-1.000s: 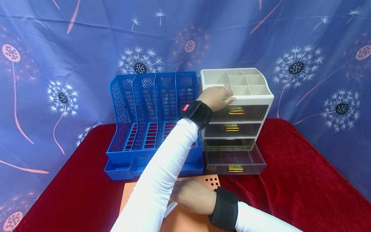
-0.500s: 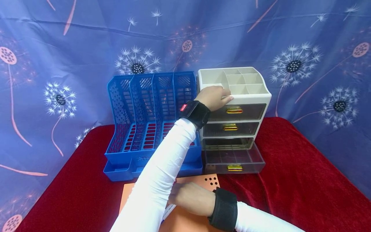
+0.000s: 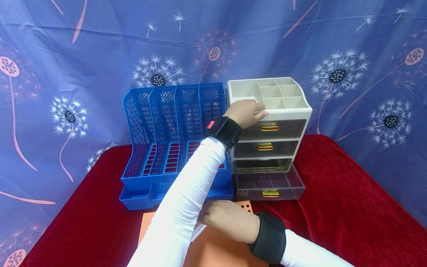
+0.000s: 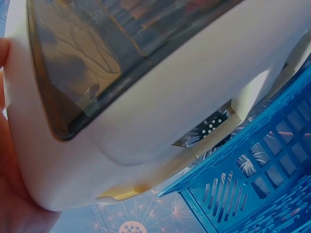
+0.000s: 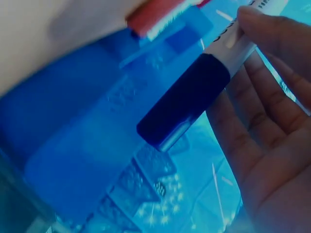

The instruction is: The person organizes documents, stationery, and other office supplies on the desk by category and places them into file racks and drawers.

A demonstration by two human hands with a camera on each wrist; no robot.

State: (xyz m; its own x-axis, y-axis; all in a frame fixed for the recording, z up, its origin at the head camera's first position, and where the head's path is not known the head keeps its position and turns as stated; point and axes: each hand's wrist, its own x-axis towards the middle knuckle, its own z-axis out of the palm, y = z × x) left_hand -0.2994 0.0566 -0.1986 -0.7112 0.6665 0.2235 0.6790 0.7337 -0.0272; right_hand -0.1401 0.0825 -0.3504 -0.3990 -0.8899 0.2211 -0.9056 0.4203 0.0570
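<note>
My left hand (image 3: pixel 245 112) grips the top front edge of the white desk organizer (image 3: pixel 286 114), fingers over the rim of its left compartment. In the left wrist view, fingers (image 4: pixel 12 184) wrap the organizer's (image 4: pixel 141 145) side. Beneath the left forearm, my right hand (image 3: pixel 230 220) is over the orange board (image 3: pixel 217 252), near the blue file rack's front. It pinches a marker (image 3: pixel 199 230) with a white barrel. The right wrist view shows this marker's dark blue cap (image 5: pixel 184 102) pointing away from the hand (image 5: pixel 272 131); the sleeve covers part of the fingers in the head view.
The blue file rack (image 3: pixel 136 181) stands left of the organizer. The organizer's clear bottom drawer (image 3: pixel 287 193) is pulled out; two drawers above are closed. A red object (image 5: pixel 158 17) lies beyond the marker. Red cloth (image 3: pixel 337 200) covers the table, with a patterned curtain (image 3: pixel 267 44) behind.
My right hand, with the marker, has shifted slightly forward and to the right toward the rack. The left hand keeps its grip on the organizer. The view has shifted slightly.
</note>
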